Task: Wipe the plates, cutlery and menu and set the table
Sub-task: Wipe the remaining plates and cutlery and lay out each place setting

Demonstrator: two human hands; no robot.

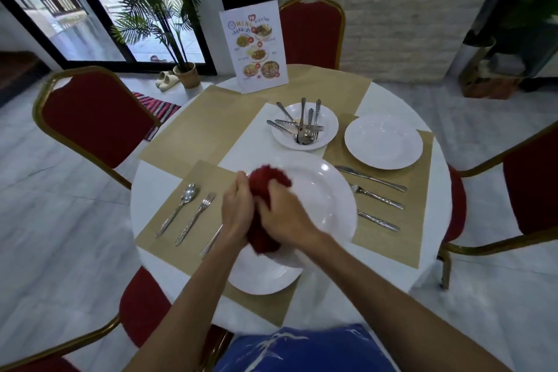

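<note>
Both hands worked a crumpled dark-red cloth (267, 183) at the left rim of a large, glossy, round white plate (323, 205).

On the left, a steel spoon (187, 205) and fork (196, 217) lay on a woven tan placemat (208, 172). The left hand (238, 211) curled its fingers round the cloth at the plate's edge. The right hand (283, 216), touching it, clenched the cloth against the plate's face. The smooth face, probably left to wipe, lay rightward of the fingers, nearer the right hand. Farther right, a steel knife (371, 178) lay by a second white plate (383, 142).
</note>
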